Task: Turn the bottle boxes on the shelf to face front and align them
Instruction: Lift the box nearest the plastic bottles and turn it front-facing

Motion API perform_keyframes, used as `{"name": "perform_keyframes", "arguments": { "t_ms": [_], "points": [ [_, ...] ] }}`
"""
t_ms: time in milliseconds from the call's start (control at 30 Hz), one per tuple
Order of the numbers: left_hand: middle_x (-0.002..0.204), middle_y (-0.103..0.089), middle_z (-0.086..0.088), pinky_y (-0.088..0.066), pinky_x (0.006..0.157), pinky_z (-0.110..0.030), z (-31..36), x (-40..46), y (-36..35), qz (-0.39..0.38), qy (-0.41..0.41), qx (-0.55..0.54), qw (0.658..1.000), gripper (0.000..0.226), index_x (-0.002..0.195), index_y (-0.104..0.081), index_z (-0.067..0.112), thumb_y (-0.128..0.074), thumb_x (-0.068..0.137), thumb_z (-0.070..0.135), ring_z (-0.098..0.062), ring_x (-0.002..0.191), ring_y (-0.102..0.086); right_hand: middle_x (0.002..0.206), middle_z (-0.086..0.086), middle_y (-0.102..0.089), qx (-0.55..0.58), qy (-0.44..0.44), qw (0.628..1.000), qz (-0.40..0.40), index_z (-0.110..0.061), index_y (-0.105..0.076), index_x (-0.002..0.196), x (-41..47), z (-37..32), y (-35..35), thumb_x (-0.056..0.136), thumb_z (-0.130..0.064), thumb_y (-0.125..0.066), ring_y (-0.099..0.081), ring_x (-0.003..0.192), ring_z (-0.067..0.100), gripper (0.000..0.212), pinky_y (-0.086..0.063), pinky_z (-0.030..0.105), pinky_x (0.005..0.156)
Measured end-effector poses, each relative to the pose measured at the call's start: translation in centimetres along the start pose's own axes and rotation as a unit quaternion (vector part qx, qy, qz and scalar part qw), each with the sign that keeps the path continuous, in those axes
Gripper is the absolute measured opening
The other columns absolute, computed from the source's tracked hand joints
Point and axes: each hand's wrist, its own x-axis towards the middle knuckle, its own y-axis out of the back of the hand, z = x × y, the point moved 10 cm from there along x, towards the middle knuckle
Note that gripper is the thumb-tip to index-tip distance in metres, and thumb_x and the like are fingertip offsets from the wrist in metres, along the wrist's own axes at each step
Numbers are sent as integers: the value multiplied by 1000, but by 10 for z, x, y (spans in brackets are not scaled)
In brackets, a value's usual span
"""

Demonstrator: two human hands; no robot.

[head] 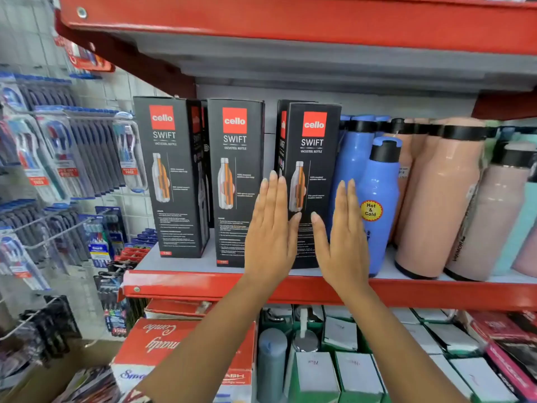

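Note:
Three tall black bottle boxes with red logos stand upright on the red-edged shelf, fronts toward me. The left box and middle box stand apart. The right box stands nearest the bottles, with another black box behind it. My left hand is flat with straight fingers against the right box's left edge. On that box's right edge lies my right hand, flat as well. Neither hand grips anything.
Blue bottles and peach bottles stand right beside the right box. Toothbrush packs hang on a rack at the left. The shelf above overhangs. Boxes and containers fill the lower shelf.

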Motion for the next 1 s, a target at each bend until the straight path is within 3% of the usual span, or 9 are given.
{"name": "perform_keyframes", "arguments": {
  "t_ms": [133, 267, 367, 433, 533, 633, 767, 833, 1000],
  "points": [
    [163, -5, 4, -7, 116, -11, -14, -4, -15, -26, 131, -163, 978, 63, 154, -7, 12, -39, 103, 30, -7, 151, -3, 168, 0, -12, 114, -82, 988, -66, -15, -10, 158, 1, 15, -26, 102, -41, -38, -6, 150, 1, 68, -3, 3, 112],
    [157, -12, 15, -15, 116, -18, -29, -3, -36, -63, 229, -290, 927, 62, 154, -8, 17, -39, 103, 33, 7, 142, -12, 166, -5, -21, 230, -152, 954, -116, -21, -14, 159, 10, 29, -48, 101, -43, -42, -16, 152, 6, 68, -16, 27, 123],
    [160, -23, 6, -18, 113, -16, -36, -4, -47, -90, 268, -317, 905, 59, 153, -15, 18, -39, 102, 36, 8, 136, -19, 156, -13, -41, 287, -180, 931, -135, -26, -27, 155, 16, 33, -57, 100, -41, -45, -37, 139, -2, 60, -28, 13, 113],
    [160, -25, 5, -19, 112, -16, -37, -5, -49, -103, 273, -324, 900, 58, 153, -17, 20, -38, 102, 36, 9, 135, -21, 151, -14, -47, 302, -195, 922, -147, -28, -29, 154, 16, 34, -62, 99, -40, -49, -44, 131, -4, 60, -33, 10, 108],
    [159, -29, 3, -29, 116, -25, -33, -8, -47, -124, 254, -305, 910, 60, 154, -12, 21, -37, 102, 38, 2, 139, -29, 146, -9, -53, 303, -202, 920, -142, -27, -30, 153, 9, 33, -61, 96, -38, -55, -51, 131, 5, 63, -40, 31, 111],
    [152, -44, -2, -39, 110, -38, -26, -10, -39, -132, 231, -282, 922, 61, 154, -10, 26, -36, 101, 42, -17, 136, -46, 139, -12, -58, 303, -203, 924, -118, -28, -34, 150, 4, 28, -50, 95, -37, -57, -55, 123, 2, 61, -45, 21, 101],
    [144, -48, 19, -40, 106, -22, -15, -3, -15, -99, 200, -286, 932, 54, 153, -17, 28, -37, 103, 34, 11, 124, -48, 132, -12, -62, 314, -181, 930, -65, -26, -42, 144, 8, 16, -25, 93, -35, -60, -59, 118, 2, 55, -47, 15, 92],
    [121, -54, 36, -41, 98, -10, -13, -2, -5, -82, 197, -311, 926, 51, 152, -24, 27, -37, 103, 31, 23, 106, -50, 131, -10, -63, 319, -173, 931, -41, -24, -45, 142, 9, 11, -12, 92, -34, -63, -60, 118, 5, 54, -50, 20, 94],
    [143, -54, 5, -36, 112, -25, -15, -1, 11, -31, 237, -445, 863, 39, 140, -49, 19, -44, 102, 18, 0, 133, -47, 126, -9, -67, 376, -187, 908, -16, -25, -52, 136, 3, 3, 9, 89, -34, -67, -63, 116, 5, 51, -51, 31, 98]
  ]
}}
